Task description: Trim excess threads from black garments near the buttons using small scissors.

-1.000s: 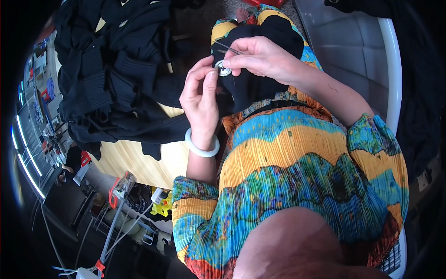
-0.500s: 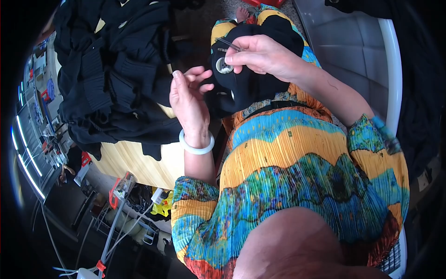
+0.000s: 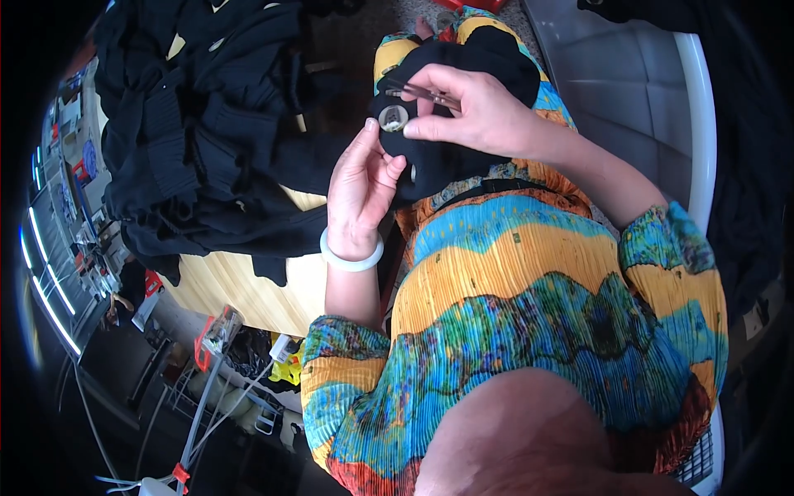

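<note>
Compared with half a second ago, your left hand (image 3: 357, 197) has come back toward the pale round button (image 3: 393, 118), and the slim dark tool (image 3: 434, 95) now slants differently beneath the fingers of your right hand (image 3: 488, 116). The right hand is closed around that tool, its tip pointing up and left, while the thumb lies at the button's right edge. Your left hand is half curled, a gap showing between thumb and forefinger; its fingertips lie at the button's lower left (whether they pinch the cloth cannot be told). The button lies over the black fabric (image 3: 504, 62) on your lap, just between the two hands. A white bangle (image 3: 351, 255) circles your left wrist. To your left, black knitted garments (image 3: 178, 153) are heaped on a pale wooden table (image 3: 248, 289), with a yellow bag (image 3: 286, 369) below its near edge. At your right stands a pale-rimmed container (image 3: 703, 149); bright light strips (image 3: 51, 269) line the far left.
</note>
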Action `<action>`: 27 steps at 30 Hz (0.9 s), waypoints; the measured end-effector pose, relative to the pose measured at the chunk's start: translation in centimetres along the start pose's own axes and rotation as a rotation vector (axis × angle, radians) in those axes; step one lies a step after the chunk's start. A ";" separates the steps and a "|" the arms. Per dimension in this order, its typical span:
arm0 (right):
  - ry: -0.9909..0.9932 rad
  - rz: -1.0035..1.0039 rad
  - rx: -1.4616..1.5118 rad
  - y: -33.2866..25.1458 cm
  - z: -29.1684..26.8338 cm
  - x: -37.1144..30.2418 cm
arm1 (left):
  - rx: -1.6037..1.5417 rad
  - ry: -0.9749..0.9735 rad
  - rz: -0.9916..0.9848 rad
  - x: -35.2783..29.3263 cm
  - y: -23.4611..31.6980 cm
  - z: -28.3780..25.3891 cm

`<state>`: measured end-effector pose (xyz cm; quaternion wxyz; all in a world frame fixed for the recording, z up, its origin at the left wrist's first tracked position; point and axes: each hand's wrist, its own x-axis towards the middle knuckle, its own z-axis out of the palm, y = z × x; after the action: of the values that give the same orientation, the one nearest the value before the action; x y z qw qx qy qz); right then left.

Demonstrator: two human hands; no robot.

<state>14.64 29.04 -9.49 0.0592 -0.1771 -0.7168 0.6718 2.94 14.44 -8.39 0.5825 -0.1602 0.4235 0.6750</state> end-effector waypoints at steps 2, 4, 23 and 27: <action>0.022 -0.032 -0.048 0.3 0.3 -0.4 | -0.018 -0.023 0.000 0.1 -0.3 0.6; 0.045 -0.035 -0.130 -0.1 0.7 -0.8 | -0.036 -0.056 -0.004 0.2 -0.7 0.8; 0.584 -0.061 -0.336 -1.1 -5.6 1.9 | -0.346 -0.422 -0.080 -0.4 -0.4 -0.9; 0.555 -0.747 -0.048 1.4 -5.3 2.7 | -0.333 -0.433 -0.071 -0.2 -0.3 -0.6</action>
<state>14.08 34.96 -10.79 0.4824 -0.0810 -0.7039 0.5150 3.07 13.90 -8.73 0.6482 -0.1204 0.1667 0.7331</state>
